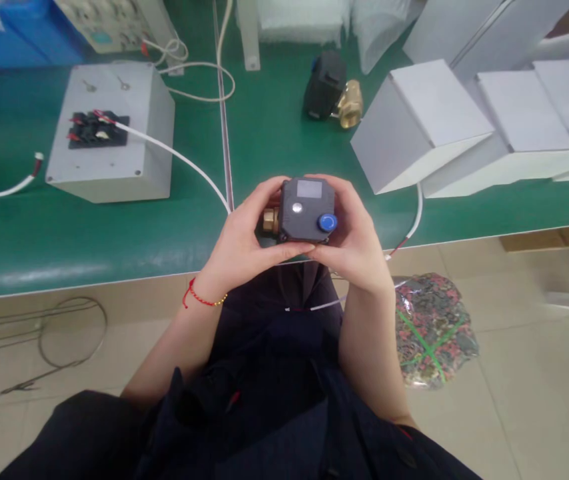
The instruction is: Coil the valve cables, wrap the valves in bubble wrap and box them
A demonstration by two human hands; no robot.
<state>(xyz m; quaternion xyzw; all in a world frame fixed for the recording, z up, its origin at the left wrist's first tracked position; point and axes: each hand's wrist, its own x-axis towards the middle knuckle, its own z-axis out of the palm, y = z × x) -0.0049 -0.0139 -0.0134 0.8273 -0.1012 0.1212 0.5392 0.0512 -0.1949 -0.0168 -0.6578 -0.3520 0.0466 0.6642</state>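
Squarely boxy matte-black plastic valve actuator [307,209]

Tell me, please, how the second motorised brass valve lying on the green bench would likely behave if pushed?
The valve on the bench probably feels heavy for its size, given its brass body. It lies on its side, so it may rock rather than slide cleanly. Its rigid black housing should not flex.

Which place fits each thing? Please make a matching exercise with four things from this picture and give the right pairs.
Things:
1. dark actuator valve
2. second valve
3. grey box with terminals
4. white cartons

Places:
A. in a row on the right of the bench
B. on the left of the bench
C. held between left hand and right hand
D. lying at the back of the green bench

Pairs: 1-C, 2-D, 3-B, 4-A
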